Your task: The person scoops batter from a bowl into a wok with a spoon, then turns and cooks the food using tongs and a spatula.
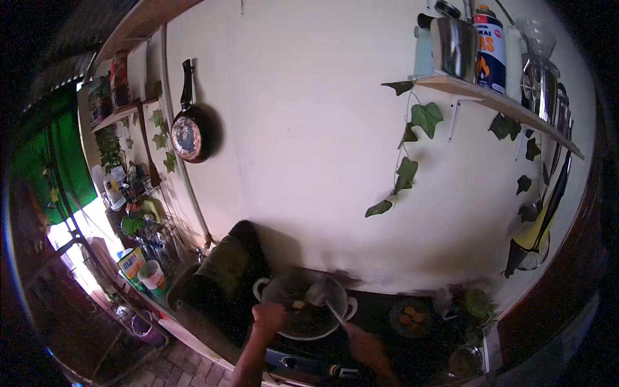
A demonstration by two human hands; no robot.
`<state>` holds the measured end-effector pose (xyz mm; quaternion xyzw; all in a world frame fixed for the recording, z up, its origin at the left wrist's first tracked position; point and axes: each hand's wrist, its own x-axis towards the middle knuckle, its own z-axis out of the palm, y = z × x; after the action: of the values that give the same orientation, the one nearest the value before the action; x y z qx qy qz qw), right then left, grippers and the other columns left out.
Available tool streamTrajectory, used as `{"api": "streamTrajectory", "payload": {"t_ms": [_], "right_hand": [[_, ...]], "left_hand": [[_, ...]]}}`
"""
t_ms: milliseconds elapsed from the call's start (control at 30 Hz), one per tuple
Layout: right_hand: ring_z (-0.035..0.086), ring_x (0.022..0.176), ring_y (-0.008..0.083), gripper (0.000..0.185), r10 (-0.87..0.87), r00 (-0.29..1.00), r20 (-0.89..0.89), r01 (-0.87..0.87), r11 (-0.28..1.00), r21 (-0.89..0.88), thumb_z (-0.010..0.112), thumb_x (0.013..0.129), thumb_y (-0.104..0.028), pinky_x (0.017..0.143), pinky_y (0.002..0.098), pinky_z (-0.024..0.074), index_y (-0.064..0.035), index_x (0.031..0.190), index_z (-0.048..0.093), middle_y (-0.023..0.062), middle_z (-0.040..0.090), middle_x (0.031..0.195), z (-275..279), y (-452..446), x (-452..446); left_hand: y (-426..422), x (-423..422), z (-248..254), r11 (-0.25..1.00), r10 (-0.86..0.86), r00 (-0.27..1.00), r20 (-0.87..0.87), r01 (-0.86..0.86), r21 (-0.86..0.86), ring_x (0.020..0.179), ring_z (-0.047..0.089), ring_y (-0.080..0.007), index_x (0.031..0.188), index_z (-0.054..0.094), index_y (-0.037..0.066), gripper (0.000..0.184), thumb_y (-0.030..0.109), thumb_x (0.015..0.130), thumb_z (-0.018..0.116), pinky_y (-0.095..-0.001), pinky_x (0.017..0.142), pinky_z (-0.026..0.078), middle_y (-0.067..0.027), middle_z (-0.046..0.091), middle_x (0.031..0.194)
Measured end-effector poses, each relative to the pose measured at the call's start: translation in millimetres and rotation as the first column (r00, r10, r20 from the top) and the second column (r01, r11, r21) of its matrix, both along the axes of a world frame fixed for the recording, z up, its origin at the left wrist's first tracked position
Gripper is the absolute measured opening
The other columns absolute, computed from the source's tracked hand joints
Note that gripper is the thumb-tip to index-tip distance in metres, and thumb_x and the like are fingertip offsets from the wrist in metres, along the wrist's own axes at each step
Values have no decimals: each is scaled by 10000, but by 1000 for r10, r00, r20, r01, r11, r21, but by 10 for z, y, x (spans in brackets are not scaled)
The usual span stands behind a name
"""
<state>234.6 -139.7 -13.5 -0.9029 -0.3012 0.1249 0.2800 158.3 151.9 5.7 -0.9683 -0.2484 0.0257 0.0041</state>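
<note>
A wide two-handled pan (309, 335) sits on the stove, with dark contents and a small pale piece (298, 304) inside. My right hand (366, 343), at the pan's right front, is wrapped round a long-handled cooking utensil (335, 314). The utensil's broad, rounded head rests over the pan's interior; dim light hides whether it is a spatula or a skimmer. Over the pan's left front rim is my left hand (269, 317), its fingers closed. Anything inside that grip is too dark to make out. To the right stands a plate (401, 331) of browned food pieces (411, 316).
Stove knobs (288, 362) line the front edge. A dark basin (187, 293) lies left of the pan, beyond it a cup (151, 276) and a dish rack (164, 226). A frying pan (187, 135) hangs on the wall. Upper right, a shelf (496, 97) holds a gas can (490, 55).
</note>
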Motion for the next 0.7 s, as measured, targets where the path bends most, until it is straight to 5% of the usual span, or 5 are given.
{"api": "streamTrajectory", "payload": {"t_ms": [167, 267, 367, 500, 700], "right_hand": [[577, 624, 205, 340, 198, 889, -413, -6, 907, 421, 421, 1003, -138, 576, 382, 487, -134, 1313, 559, 129, 579, 847, -639, -125, 263], [448, 563, 93, 290, 441, 487, -754, 171, 799, 577, 416, 1017, -165, 479, 286, 425, -91, 1244, 580, 16, 451, 812, -686, -242, 291], [432, 542, 77, 261, 362, 508, -782, 258, 802, 539, 414, 1029, -191, 457, 260, 402, -63, 1171, 592, 7, 458, 860, -420, -306, 247], [466, 572, 70, 205, 355, 536, -766, 251, 799, 546, 477, 1019, -209, 460, 267, 410, -62, 1097, 596, 2, 476, 800, -354, -421, 254], [571, 581, 127, 241, 263, 950, -166, -72, 705, 706, 646, 958, -262, 526, 300, 447, -21, 970, 642, 21, 585, 667, 52, -376, 215]], "left_hand": [[-265, -158, 127, 978, -91, 982, 164, 58, 199, 780, 728, -279, 793, 759, 174, 160, 282, 804, 642, -432, 592, 530, -89, 732, 817], [-374, -145, 207, 974, -85, 995, 46, 74, 212, 755, 726, -281, 784, 754, 177, 136, 269, 795, 654, -423, 580, 524, -86, 726, 793], [-421, -53, 159, 963, -58, 998, 36, 46, 266, 755, 727, -278, 797, 756, 172, 136, 251, 806, 645, -423, 586, 526, -82, 725, 782], [-579, 13, 213, 990, 66, 998, -4, -65, 123, 793, 733, -280, 817, 760, 161, 148, 238, 818, 633, -427, 619, 540, -99, 732, 813], [-682, -157, 200, 992, 98, 995, 24, -100, 79, 818, 733, -306, 816, 764, 139, 174, 240, 822, 623, -458, 630, 550, -118, 738, 840]]}}
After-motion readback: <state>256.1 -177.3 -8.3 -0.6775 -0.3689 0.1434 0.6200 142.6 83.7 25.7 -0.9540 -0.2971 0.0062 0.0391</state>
